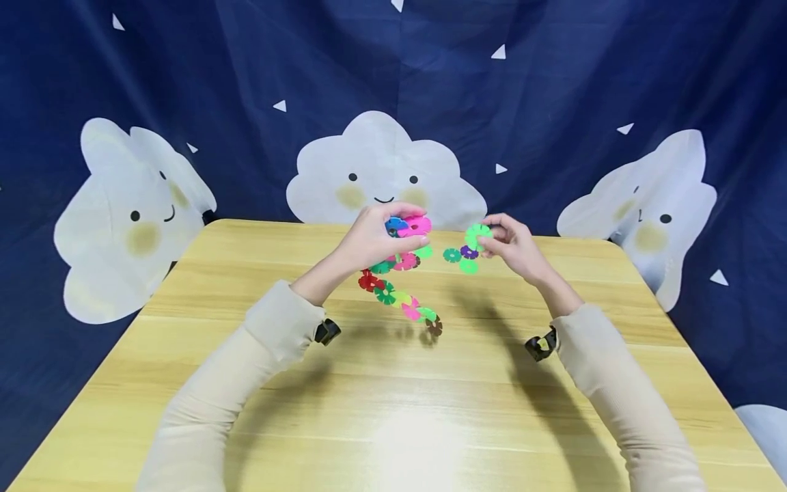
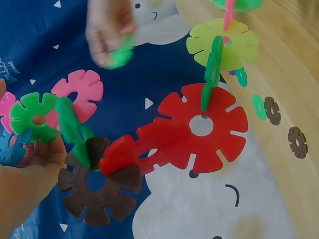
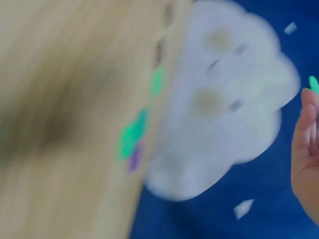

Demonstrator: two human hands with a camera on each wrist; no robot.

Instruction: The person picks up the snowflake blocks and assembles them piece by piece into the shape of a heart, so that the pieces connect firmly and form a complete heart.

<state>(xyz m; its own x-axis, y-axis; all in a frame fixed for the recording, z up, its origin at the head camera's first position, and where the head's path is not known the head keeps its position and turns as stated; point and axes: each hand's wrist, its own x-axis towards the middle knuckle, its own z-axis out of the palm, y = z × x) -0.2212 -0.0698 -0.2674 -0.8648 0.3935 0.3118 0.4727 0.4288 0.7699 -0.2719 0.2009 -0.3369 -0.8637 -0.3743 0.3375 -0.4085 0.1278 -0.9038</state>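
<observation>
Raised above the table, my left hand grips a chain of interlocked flower-shaped discs, a pink disc between thumb and fingers. The chain trails down through a red disc, a yellow disc and others to a brown disc at its lower end. To its right, apart from the chain, my right hand pinches a light green disc between thumb and fingers. In the right wrist view only the edge of that disc shows.
Loose discs lie near the table's far edge: a teal disc, a purple disc, a green disc and brown discs. Behind the wooden table hangs a dark blue curtain with cloud faces.
</observation>
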